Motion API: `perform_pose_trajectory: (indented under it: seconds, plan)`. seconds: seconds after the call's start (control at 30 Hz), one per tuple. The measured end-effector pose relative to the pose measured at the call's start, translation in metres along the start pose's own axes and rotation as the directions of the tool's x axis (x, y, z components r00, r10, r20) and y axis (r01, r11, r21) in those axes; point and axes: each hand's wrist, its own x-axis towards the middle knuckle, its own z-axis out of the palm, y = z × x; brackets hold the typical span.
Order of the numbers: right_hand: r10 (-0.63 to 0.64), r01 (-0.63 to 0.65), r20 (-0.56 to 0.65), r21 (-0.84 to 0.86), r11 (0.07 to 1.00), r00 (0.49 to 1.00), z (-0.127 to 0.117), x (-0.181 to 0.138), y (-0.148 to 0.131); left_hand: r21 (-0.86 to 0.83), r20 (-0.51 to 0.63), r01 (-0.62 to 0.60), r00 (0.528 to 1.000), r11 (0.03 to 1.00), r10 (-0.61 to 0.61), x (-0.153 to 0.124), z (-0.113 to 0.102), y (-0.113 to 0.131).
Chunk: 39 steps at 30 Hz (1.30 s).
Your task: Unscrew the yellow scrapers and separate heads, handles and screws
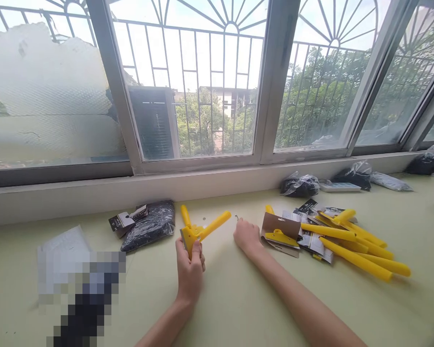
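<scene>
My left hand (190, 267) is closed around the head of a yellow scraper (197, 231), whose two yellow handles stick up and to the right. My right hand (246, 235) lies on the pale green table (238, 299) with its fingers curled, fingertips at a tiny metal screw (237, 217). Whether the fingers pinch it I cannot make out. Just right of that hand lies a yellow scraper on a brown card (280, 232).
A pile of several yellow scrapers and printed cards (350, 243) lies at the right. A black bag (150, 225) with a card sits left of centre. More dark bags (299, 184) line the window sill. A blurred patch covers the lower left.
</scene>
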Motion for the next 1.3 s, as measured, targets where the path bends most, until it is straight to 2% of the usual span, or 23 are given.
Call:
perform_pose_trajectory:
  seconds: [0.17, 0.3, 0.4, 0.53, 0.57, 0.63, 0.7, 0.77, 0.9, 0.97, 1.07, 1.17, 1.3]
  plan:
    - [-0.140, 0.141, -0.025, 0.069, 0.988, 0.990, 0.006, 0.005, -0.021, -0.007, -0.031, 0.002, 1.000, 1.000, -0.002, 0.002, -0.002, 0.002]
    - [-0.256, 0.264, -0.067, 0.182, 0.947, 0.964, 0.007, 0.001, -0.021, -0.043, -0.014, 0.023, 1.000, 0.999, -0.023, 0.005, -0.003, 0.002]
    - [-0.280, 0.304, -0.121, 0.299, 0.905, 0.952, 0.003, -0.011, -0.007, -0.099, 0.021, 0.067, 0.998, 0.993, -0.065, 0.006, -0.005, 0.001]
    - [-0.211, 0.281, -0.201, 0.441, 0.852, 0.957, -0.006, -0.044, 0.032, -0.198, 0.138, 0.154, 0.982, 0.968, -0.128, 0.009, -0.006, -0.002]
    - [-0.174, 0.265, -0.222, 0.493, 0.829, 0.959, -0.009, -0.054, 0.043, -0.215, 0.168, 0.170, 0.976, 0.962, -0.135, 0.009, -0.006, -0.002]
    - [-0.080, 0.254, -0.279, 0.671, 0.697, 0.957, -0.015, -0.075, 0.060, -0.218, 0.206, 0.187, 0.968, 0.958, -0.142, 0.010, -0.006, -0.003]
    - [-0.062, 0.275, -0.293, 0.775, 0.570, 0.954, -0.021, -0.095, 0.066, -0.179, 0.223, 0.195, 0.963, 0.964, -0.153, 0.011, -0.006, -0.002]
    - [-0.152, 0.310, -0.271, 0.802, 0.511, 0.951, -0.025, -0.112, 0.058, -0.129, 0.239, 0.188, 0.959, 0.974, -0.154, 0.010, -0.006, -0.002]
    - [-0.343, 0.388, -0.243, 0.798, 0.461, 0.907, -0.027, -0.129, 0.030, -0.082, 0.316, 0.154, 0.941, 0.985, -0.121, 0.008, -0.008, -0.001]
    - [-0.324, 0.390, -0.260, 0.803, 0.451, 0.910, -0.025, -0.127, 0.027, -0.072, 0.351, 0.166, 0.927, 0.984, -0.130, 0.007, -0.009, 0.001]
    - [-0.129, 0.313, -0.288, 0.806, 0.502, 0.949, -0.023, -0.113, 0.042, -0.075, 0.398, 0.212, 0.902, 0.974, -0.166, 0.007, -0.009, 0.008]
    - [0.038, 0.190, -0.263, 0.784, 0.591, 0.964, -0.020, -0.093, 0.067, -0.101, 0.471, 0.276, 0.860, 0.956, -0.198, 0.006, -0.009, 0.015]
    - [0.079, 0.158, -0.275, 0.738, 0.656, 0.958, -0.014, -0.074, 0.078, -0.114, 0.548, 0.321, 0.810, 0.940, -0.210, 0.004, -0.008, 0.020]
